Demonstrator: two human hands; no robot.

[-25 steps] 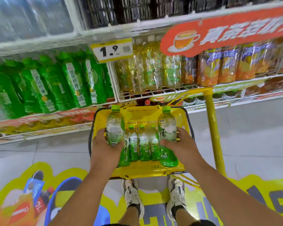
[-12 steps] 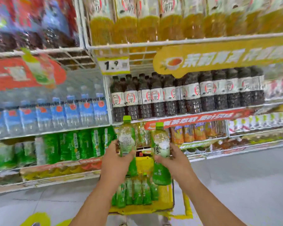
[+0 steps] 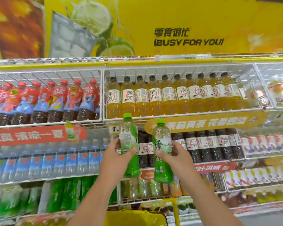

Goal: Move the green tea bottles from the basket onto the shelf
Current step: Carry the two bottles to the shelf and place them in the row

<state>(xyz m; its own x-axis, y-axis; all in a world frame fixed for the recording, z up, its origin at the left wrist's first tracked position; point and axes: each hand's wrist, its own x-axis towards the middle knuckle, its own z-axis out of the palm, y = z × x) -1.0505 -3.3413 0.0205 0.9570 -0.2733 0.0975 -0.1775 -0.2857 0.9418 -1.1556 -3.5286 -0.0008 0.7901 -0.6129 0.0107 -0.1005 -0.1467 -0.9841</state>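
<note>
Shop shelving (image 3: pixel 183 115) behind, packed with drinks. Left hand (image 3: pixel 116 158) wrapped round left green tea bottle (image 3: pixel 129 144), right hand (image 3: pixel 176 156) wrapped round right green tea bottle (image 3: pixel 162 152), both upright, raised before dark-bottle row. Yellow basket (image 3: pixel 134 217) below, at bottom edge.

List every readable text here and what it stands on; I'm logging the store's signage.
"零食很忙 (BUSY FOR YOU)": yellow banner.
"茉莉": yellow tea bottles.
"乌龙": dark tea bottles.
"绿": right-hand bottle.
"1": price tag, the rest hidden.
Shelf strips and small print: too blurred.
</note>
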